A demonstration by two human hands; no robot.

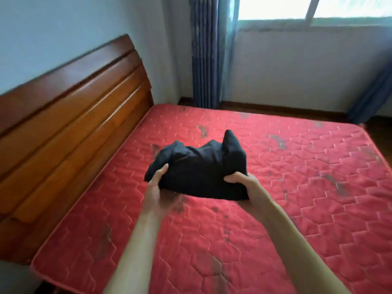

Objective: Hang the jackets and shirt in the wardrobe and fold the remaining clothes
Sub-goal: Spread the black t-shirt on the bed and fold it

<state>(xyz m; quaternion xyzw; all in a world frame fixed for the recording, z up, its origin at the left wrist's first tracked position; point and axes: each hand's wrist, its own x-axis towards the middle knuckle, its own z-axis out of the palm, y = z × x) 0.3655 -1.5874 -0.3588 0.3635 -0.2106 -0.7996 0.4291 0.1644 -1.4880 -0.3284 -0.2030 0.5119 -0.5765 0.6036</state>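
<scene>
Together, left hand (156, 185) and right hand (244, 183) grip the folded black garment (199, 168).

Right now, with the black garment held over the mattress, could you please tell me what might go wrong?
1. The left hand and right hand hold the black garment only at its near edge; the far part bunches up loosely, so the fold may slump open when set down.
2. The red mattress has dark marks below the garment; if those are dirt, it might pick some up.
</scene>
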